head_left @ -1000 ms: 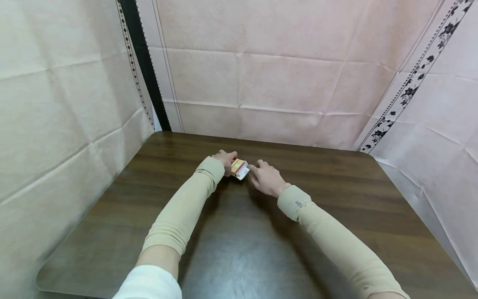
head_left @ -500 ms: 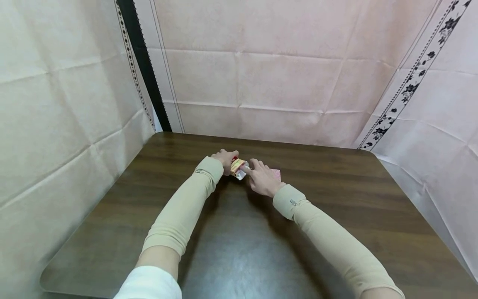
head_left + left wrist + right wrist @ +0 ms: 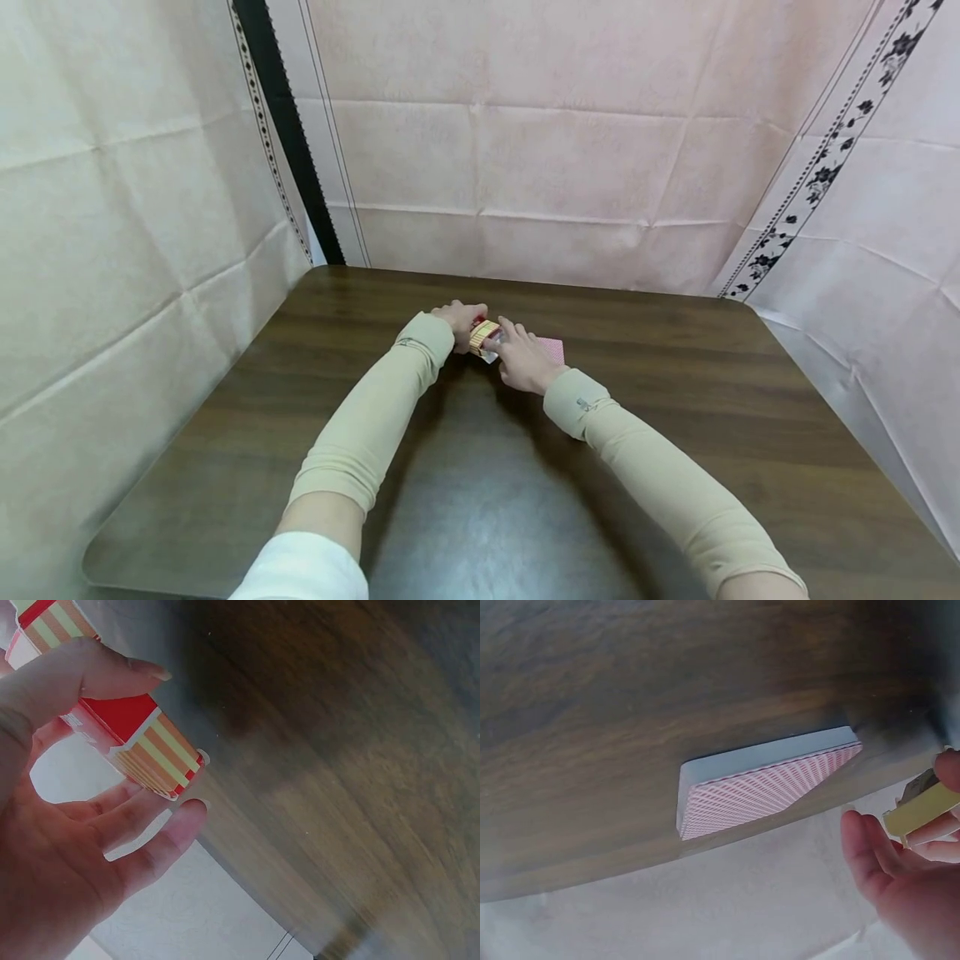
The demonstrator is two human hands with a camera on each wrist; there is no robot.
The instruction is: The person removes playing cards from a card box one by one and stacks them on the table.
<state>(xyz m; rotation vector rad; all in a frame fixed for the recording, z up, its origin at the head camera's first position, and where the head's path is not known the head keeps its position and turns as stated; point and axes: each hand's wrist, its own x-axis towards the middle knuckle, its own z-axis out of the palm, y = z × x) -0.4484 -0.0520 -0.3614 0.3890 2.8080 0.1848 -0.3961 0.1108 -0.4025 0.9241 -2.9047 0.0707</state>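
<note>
My left hand holds a red card box with yellow-and-orange striped ends, above the far middle of the table. In the left wrist view the thumb lies across the box, and the fingers are behind and below it. My right hand is at the box's right end, thumb and fingers on either side of it. The right wrist view shows the box's yellowish end between them. A deck of playing cards with a pink patterned back lies on the table, partly hidden by my right hand in the head view.
The brown wood-grain table has rounded corners. Pale cloth hangs behind it and at both sides. A dark vertical strip shows at the back left.
My right hand has moved left onto the box end, and less of the white flap shows. The pink deck has come into view beside it. The left hand shifted slightly right.
</note>
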